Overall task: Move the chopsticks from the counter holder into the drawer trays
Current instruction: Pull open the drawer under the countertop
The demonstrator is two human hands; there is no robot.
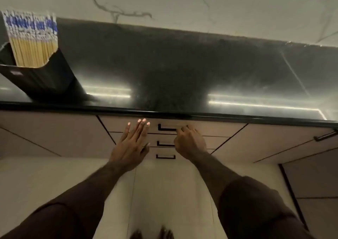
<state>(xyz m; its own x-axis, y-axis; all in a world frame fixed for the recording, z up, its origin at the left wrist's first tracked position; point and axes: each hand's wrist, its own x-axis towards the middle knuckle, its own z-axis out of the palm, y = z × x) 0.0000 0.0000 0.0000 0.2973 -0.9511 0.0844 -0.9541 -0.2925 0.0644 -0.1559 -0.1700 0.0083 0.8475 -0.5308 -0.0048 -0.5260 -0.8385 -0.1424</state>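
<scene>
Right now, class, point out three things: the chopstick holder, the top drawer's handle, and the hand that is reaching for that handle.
chopstick holder (pixel 45 77): head view, on its black front wall.
top drawer handle (pixel 165 128): head view, on the visible left part of the bar.
right hand (pixel 189 143): head view, on the back of the hand.

Dark brown sleeves pushed up both forearms; pale pink nail polish.

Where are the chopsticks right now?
The chopsticks stand in the black holder at the far left of the dark counter, above and left of both hands.
</scene>
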